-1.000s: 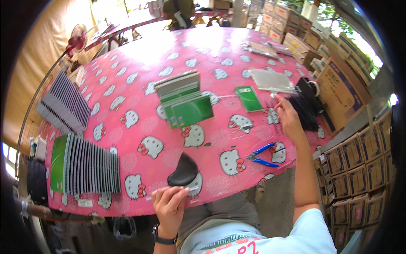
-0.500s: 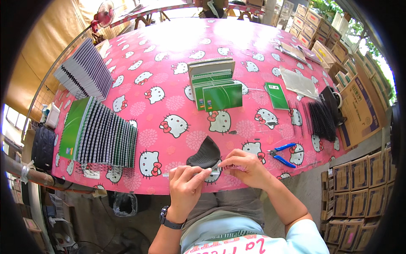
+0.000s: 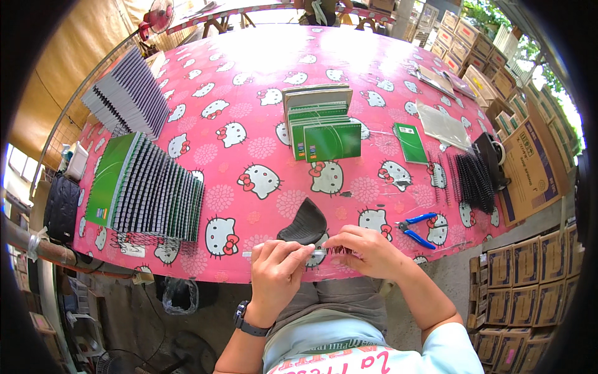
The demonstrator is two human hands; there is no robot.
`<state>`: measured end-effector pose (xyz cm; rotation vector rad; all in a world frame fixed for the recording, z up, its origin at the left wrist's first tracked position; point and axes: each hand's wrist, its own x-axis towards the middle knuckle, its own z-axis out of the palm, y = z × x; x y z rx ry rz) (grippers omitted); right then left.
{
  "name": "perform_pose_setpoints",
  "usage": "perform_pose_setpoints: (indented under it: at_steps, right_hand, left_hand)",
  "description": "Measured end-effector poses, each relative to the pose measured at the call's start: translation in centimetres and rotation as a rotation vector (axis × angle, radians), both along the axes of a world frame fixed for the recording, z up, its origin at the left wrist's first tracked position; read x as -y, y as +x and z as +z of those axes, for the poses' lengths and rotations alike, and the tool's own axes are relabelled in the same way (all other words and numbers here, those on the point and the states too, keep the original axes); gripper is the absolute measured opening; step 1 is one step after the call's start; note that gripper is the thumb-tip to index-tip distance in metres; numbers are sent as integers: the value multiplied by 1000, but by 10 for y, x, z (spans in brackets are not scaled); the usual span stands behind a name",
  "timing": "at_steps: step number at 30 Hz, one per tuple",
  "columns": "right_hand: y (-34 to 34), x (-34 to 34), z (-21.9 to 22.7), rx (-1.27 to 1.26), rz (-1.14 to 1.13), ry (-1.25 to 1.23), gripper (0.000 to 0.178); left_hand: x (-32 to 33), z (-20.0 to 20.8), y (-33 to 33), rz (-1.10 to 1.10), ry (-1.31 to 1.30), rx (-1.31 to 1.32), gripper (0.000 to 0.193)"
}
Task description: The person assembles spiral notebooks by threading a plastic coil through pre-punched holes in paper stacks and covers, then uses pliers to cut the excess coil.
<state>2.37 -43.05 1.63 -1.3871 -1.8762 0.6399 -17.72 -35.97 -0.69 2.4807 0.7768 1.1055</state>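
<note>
At the table's near edge, my left hand [image 3: 275,265] pinches a thin, clear-whitish stick [image 3: 319,253], whose other end pokes out left of the fingers. Close beside it, my right hand [image 3: 369,250] has its fingers closed on a short dark binding coil [image 3: 339,250], in line with the stick's right end. Whether coil and stick touch is too small to tell. Just beyond my fingers lies a black, curved, ribbed pad [image 3: 304,223]. Blue-handled pliers [image 3: 416,230] rest open to the right of my right hand.
Spiral notebooks stand in a green stack [image 3: 152,193] and a white stack [image 3: 128,93] at left. Green notebooks [image 3: 333,142] stand mid-table, with one notebook [image 3: 411,143] lying further right. Black coils [image 3: 476,181] lie near a cardboard box [image 3: 529,171]. A person [image 3: 321,11] is at the far table.
Both hands keep their hold near the same spot, with only slight finger movement. The whole view has shifted a little; the things on the table stay in place.
</note>
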Motion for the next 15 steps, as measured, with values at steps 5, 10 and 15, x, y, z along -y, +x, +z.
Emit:
perform_pose_setpoints:
  at_steps: [5,10,15]
  right_hand:
    - [4,3,-13,-2,36,27,28]
    - [-3,4,1,51,-66,-58,27]
    - [9,-13,9,-88,21,-300,33]
  left_hand:
    - [2,0,3,9,-34,10,23]
    - [8,7,6,20,-53,-37,25]
    - [10,1,8,-86,-24,-164,20]
